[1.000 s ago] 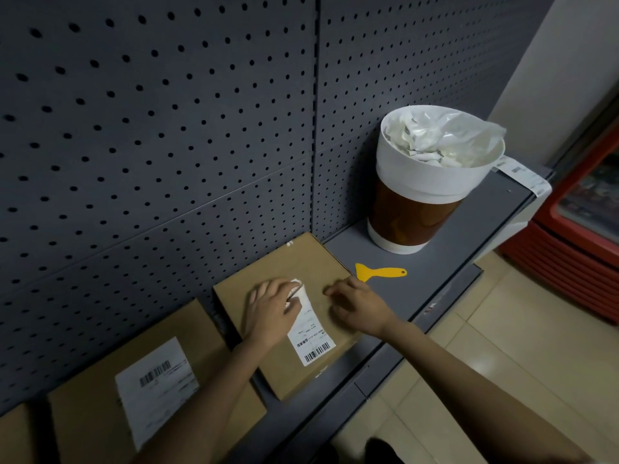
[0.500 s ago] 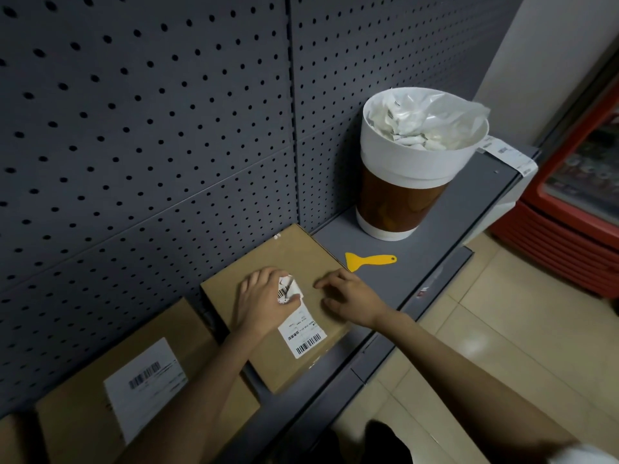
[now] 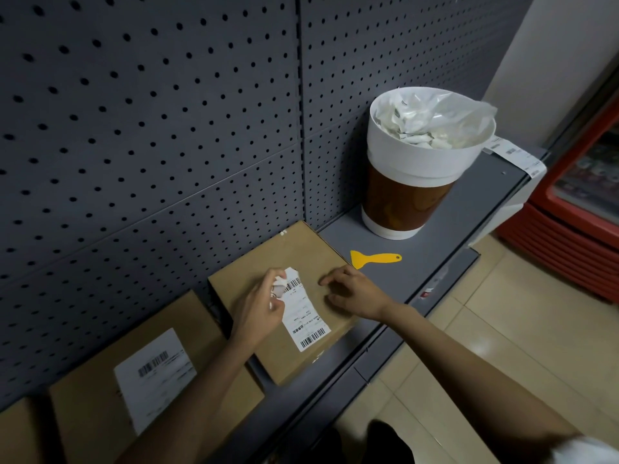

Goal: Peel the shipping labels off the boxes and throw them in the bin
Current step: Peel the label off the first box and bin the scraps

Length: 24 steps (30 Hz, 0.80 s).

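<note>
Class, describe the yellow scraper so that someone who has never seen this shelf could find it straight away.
Start at the grey shelf below the pegboard wall. Between the white-and-brown bin and the cardboard box under the person's hands, a small flat tool lies on the bare shelf. This yellow scraper is the only bright yellow thing there, fan-shaped at one end with a narrow handle.

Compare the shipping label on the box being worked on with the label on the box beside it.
The near label is half peeled, its top crumpled in the left hand; the far label lies flat, untouched. The near label looks narrower, the far one broader. Both are white with barcodes, on brown cardboard boxes.
</note>
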Each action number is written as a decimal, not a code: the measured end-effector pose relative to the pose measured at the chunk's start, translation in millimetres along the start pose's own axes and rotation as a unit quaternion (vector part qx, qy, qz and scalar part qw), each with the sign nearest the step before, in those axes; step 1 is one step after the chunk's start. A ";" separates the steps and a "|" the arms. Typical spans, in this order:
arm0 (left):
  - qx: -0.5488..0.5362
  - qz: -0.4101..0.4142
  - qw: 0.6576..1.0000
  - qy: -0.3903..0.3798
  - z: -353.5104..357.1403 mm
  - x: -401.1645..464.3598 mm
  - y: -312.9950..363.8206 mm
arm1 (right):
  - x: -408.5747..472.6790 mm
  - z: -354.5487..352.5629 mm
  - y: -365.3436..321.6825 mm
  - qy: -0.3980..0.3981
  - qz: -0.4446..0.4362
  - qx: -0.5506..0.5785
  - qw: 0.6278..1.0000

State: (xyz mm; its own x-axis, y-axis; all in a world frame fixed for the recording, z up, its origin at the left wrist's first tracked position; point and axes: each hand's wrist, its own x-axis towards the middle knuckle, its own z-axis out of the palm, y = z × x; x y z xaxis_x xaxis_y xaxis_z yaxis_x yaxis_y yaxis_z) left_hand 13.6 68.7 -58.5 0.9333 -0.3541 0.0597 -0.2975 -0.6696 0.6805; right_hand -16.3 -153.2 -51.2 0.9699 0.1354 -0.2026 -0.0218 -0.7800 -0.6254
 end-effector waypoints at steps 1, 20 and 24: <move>-0.003 0.027 1.000 -0.006 -0.5 -3.0 -0.8 | -0.2 0.3 0.1 0.002 -0.002 -0.001 1.000; 0.157 0.091 0.978 -0.104 32.4 -11.5 30.1 | -8.8 10.2 -0.1 0.034 -0.021 0.002 0.999; 0.151 0.080 0.977 -0.124 33.3 -8.0 33.8 | -8.9 10.5 1.1 0.036 -0.027 -0.006 0.999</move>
State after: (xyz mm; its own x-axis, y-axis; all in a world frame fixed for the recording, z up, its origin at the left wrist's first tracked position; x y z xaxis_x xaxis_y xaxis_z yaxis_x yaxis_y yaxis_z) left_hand -10.6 27.2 -60.3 0.8040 -0.5920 -0.0566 -0.5163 -0.7421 0.4274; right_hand -27.5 -148.9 -58.0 0.9844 0.1338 -0.1139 0.0336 -0.7795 -0.6256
